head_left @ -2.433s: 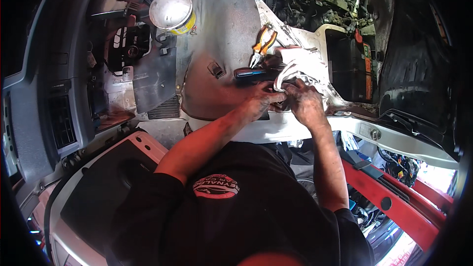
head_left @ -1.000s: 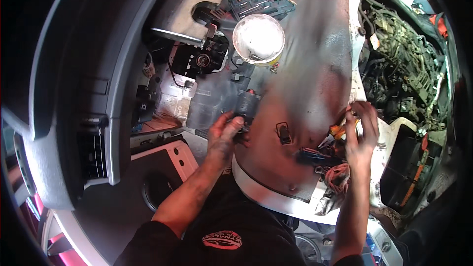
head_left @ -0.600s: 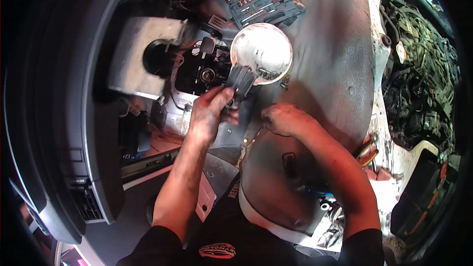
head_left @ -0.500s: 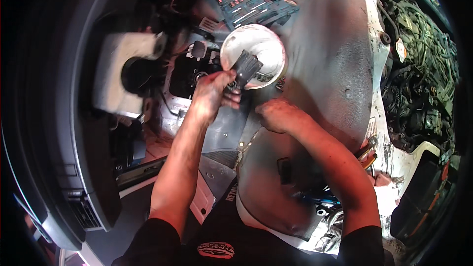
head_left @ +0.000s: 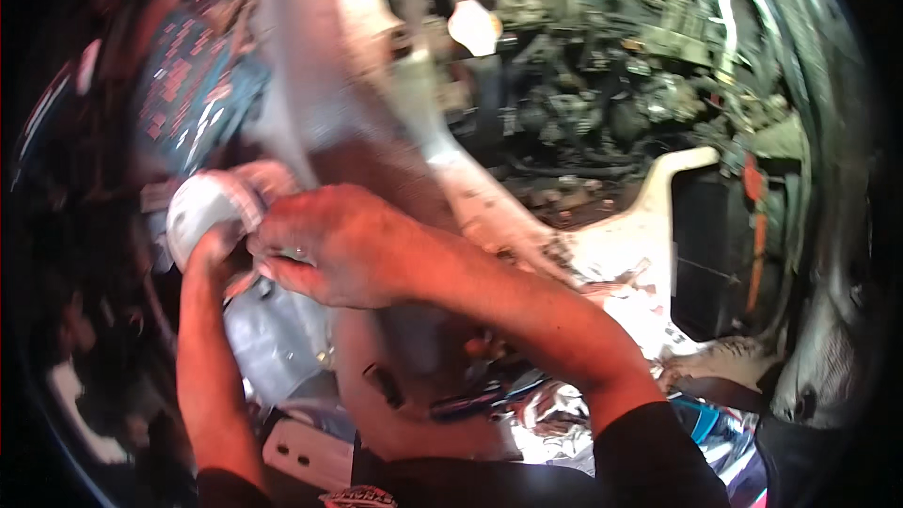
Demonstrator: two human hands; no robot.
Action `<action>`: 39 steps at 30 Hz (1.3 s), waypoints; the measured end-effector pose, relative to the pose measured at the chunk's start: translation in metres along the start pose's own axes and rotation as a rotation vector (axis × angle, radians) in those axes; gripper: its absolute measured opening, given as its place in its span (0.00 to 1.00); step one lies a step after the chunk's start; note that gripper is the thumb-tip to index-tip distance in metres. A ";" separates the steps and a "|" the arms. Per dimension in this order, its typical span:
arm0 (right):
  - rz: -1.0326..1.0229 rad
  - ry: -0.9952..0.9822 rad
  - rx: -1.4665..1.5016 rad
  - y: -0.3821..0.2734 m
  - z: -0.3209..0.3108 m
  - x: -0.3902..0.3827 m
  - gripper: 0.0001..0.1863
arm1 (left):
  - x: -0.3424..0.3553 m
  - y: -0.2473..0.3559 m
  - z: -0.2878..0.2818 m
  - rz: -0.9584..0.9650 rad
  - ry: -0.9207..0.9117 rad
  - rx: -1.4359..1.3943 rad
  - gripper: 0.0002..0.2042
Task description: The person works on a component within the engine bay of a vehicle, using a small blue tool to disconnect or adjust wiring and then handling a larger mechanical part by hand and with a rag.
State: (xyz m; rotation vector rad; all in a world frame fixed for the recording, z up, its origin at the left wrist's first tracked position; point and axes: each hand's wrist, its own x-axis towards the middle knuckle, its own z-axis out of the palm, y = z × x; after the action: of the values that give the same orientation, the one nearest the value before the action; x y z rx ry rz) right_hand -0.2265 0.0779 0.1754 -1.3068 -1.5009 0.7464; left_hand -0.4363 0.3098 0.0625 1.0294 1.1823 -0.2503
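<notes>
My left hand [head_left: 219,243] is closed at the front of a white bowl [head_left: 193,205]. Half a second ago a black ribbed block showed in its grip; a dark bit of it appears between the hands, and the rest is hidden. My right hand [head_left: 343,240] reaches across to meet the left, its fingers curled and pressed together. A small shiny spot shows among those fingers, too blurred to name. The two hands are almost touching, the right one partly covering the left fingertips and the bowl's right side.
An open tool case [head_left: 183,85] with rows of sockets lies beyond the bowl. At right is an exposed engine [head_left: 583,66] with hoses and a pale cap [head_left: 473,28]. A dark mat [head_left: 367,160] runs between. A small black piece [head_left: 384,384] and crumpled foil [head_left: 560,423] lie nearer.
My view has swung right, so the bowl and tool case sit further left and more of the engine shows. My right hand has come up to my left hand; the black block is now mostly hidden.
</notes>
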 end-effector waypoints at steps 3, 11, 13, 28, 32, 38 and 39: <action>0.135 0.381 0.374 0.021 -0.050 -0.024 0.10 | 0.028 0.008 0.003 -0.035 0.093 0.184 0.21; 0.166 0.573 0.692 0.042 -0.087 -0.037 0.13 | 0.016 0.014 -0.016 -0.005 0.288 0.954 0.23; 0.271 0.593 0.676 0.044 -0.096 -0.043 0.12 | -0.013 0.024 0.015 0.240 0.490 1.312 0.22; -0.016 0.979 -0.318 0.131 -0.162 -0.058 0.12 | -0.085 0.084 0.316 1.600 -0.013 1.080 0.16; 0.077 0.932 -0.309 0.117 -0.172 -0.052 0.12 | -0.076 0.084 0.429 1.904 -0.431 0.729 0.09; 0.048 0.878 -0.413 0.121 -0.177 -0.058 0.11 | -0.073 0.072 0.511 1.951 -0.440 0.479 0.10; 0.040 0.859 -0.447 0.127 -0.178 -0.057 0.11 | -0.065 0.067 0.509 1.940 -0.460 0.495 0.10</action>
State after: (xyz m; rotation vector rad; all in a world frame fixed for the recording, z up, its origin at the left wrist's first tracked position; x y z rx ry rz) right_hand -0.0177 0.0278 0.1055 -1.6904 -0.9431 -0.1731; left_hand -0.0938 -0.0659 0.1572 1.9478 -0.6319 0.7640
